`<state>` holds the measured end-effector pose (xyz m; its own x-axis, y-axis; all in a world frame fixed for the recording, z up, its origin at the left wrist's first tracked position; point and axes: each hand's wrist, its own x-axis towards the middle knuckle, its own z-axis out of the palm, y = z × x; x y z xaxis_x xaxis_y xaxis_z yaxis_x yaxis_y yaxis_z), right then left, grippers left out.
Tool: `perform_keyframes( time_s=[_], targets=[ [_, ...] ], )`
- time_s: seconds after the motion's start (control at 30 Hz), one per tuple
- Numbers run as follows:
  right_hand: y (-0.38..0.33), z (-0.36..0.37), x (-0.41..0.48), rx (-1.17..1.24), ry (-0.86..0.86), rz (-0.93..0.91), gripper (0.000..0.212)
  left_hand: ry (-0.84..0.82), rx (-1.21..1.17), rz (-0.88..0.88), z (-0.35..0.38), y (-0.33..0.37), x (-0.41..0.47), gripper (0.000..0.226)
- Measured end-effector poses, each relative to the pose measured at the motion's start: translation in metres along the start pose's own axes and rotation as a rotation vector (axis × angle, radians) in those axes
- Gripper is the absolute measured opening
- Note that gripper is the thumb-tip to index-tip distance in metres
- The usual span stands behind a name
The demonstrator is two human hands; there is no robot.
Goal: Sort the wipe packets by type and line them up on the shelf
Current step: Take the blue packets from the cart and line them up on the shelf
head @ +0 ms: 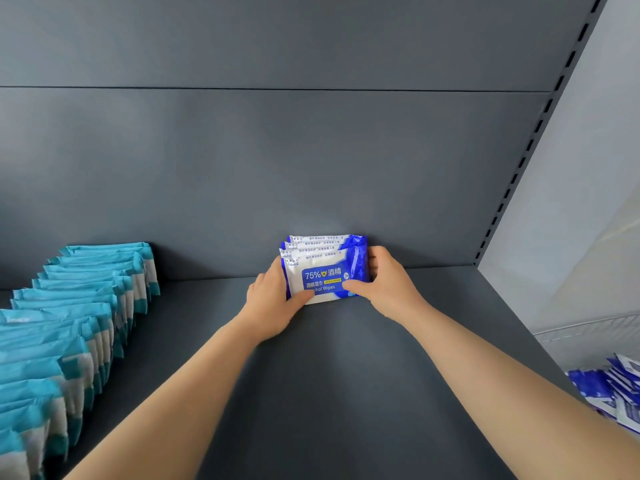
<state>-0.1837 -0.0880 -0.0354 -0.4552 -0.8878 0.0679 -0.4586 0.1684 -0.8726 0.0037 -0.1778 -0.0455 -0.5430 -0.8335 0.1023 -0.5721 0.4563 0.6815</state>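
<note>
Nearest: both bare forearms come in from the bottom edge and converge toward the back of the dark grey shelf (346, 382). Low right, off the shelf's end, a pile of loose blue packets (620, 393) lies jumbled, with a wire rack (588, 329) just behind it. Along the left side a row of teal packets (79, 317) stands on edge, overlapping like shingles, and runs from the near edge to the back. Mid-shelf, well apart from the teal row, the hands bracket a small batch of blue alcohol-wipe packets (323, 265), about four, standing on their long edge with the "75%" label facing the camera. Left hand (273, 301) grips the batch's left end: thumb laid across the lower left of the front face, fingers hidden behind it. Right hand (389, 282) grips the right end: thumb on the front packet's lower right corner, fingers curled round the end of the batch. So both hands are clamped on the same batch, one per end. The rear packet sits at or against the back panel (277, 168); contact can't be confirmed. Far right, a slotted upright (540, 133) edges the panel.
</note>
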Motion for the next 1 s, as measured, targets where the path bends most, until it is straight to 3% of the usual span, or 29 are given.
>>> perform_keyframes(
  time_s=[0.17,0.43,0.67,0.77,0.87,1.0],
  targets=[
    [-0.009,0.007,0.002,-0.115,0.052,-0.013,0.045,0.024,0.078,-0.071,-0.004,0.002,0.009,0.041],
    [-0.005,0.005,0.001,-0.069,0.039,0.036,0.045,-0.004,0.053,-0.159,-0.006,0.005,0.002,0.033],
    [-0.004,0.003,-0.008,-0.144,0.079,0.034,0.057,0.073,-0.107,-0.174,-0.007,-0.001,-0.004,0.044],
    [-0.007,-0.003,-0.014,-0.240,0.087,0.022,0.062,0.169,-0.010,-0.174,-0.010,0.004,-0.011,0.055],
    [-0.015,-0.017,-0.028,-0.436,0.086,-0.039,0.070,0.356,0.225,-0.037,-0.017,0.019,-0.023,0.057],
    [-0.023,-0.048,-0.055,-0.625,0.114,-0.159,0.063,0.487,0.378,0.256,-0.010,0.049,-0.036,0.043]
  ],
)
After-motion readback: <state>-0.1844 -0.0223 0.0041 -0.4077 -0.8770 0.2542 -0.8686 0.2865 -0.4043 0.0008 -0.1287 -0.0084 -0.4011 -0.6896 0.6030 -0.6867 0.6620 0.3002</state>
